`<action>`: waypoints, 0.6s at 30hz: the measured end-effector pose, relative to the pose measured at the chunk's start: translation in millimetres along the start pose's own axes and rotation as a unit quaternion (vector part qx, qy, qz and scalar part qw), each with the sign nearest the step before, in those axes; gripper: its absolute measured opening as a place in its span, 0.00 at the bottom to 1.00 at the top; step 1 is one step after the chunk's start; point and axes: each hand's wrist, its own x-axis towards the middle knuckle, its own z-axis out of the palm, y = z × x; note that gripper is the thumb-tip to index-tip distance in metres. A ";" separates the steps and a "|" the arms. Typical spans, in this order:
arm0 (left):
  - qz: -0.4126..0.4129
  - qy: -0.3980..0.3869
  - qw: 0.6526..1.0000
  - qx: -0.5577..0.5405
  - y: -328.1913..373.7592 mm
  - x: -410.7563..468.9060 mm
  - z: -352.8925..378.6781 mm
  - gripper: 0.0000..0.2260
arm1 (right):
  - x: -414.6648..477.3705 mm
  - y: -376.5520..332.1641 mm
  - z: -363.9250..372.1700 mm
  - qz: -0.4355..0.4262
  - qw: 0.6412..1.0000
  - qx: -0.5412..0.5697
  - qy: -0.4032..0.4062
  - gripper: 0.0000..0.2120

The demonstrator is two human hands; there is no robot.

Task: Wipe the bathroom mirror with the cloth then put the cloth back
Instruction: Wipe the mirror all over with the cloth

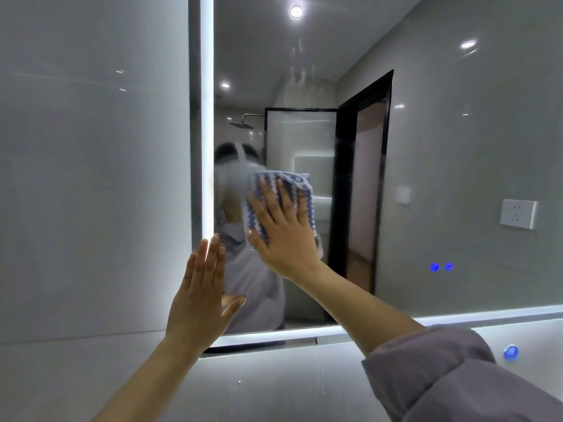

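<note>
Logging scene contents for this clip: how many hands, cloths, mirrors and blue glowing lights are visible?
Hands: 2, left hand and right hand
Cloth: 1
Mirror: 1
Blue glowing lights: 3
Total: 7

- Cool light is being emitted by the strip [206, 117] edging the mirror [457, 147].
- Glare is being thrown by the reflected ceiling spot [296, 11].
- Frame edges are being bowed by wide-angle distortion.
</note>
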 end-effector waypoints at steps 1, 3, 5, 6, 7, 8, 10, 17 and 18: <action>0.001 0.002 1.000 -0.001 0.0 0.6 -0.1 0.42 | 0.6 -4.8 0.9 -0.003 1.000 0.006 0.004 0.32; 0.005 0.004 1.000 0.001 -0.1 1.3 -0.1 0.41 | 1.0 -7.4 1.3 -0.004 1.000 0.006 0.003 0.31; 0.009 0.005 1.000 0.009 -0.5 0.7 0.4 0.41 | 1.1 -5.7 0.0 -0.009 1.000 -0.004 -0.011 0.32; 0.011 0.005 1.000 0.014 -0.8 0.3 0.5 0.41 | 1.3 -4.6 -0.8 -0.010 1.000 -0.007 -0.019 0.32; 0.011 0.004 1.000 0.020 -1.1 -0.1 0.6 0.41 | 1.9 -3.5 -1.8 -0.011 1.000 -0.008 -0.027 0.32; 0.011 0.002 1.000 0.024 -1.3 -0.5 0.6 0.41 | 2.8 -2.3 -2.8 -0.011 0.999 -0.005 -0.035 0.32; 0.010 -0.002 0.999 0.032 -1.5 -0.8 0.5 0.42 | 4.5 1.2 -4.9 -0.014 0.999 -0.007 -0.042 0.31; 0.011 0.004 0.999 0.048 -2.8 -1.4 1.5 0.41 | 29.4 54.6 -20.4 0.024 0.999 -0.036 -0.008 0.31; 0.013 0.005 0.999 0.049 -2.9 -1.7 1.7 0.41 | 31.8 68.1 -23.8 0.037 0.999 -0.038 -0.002 0.31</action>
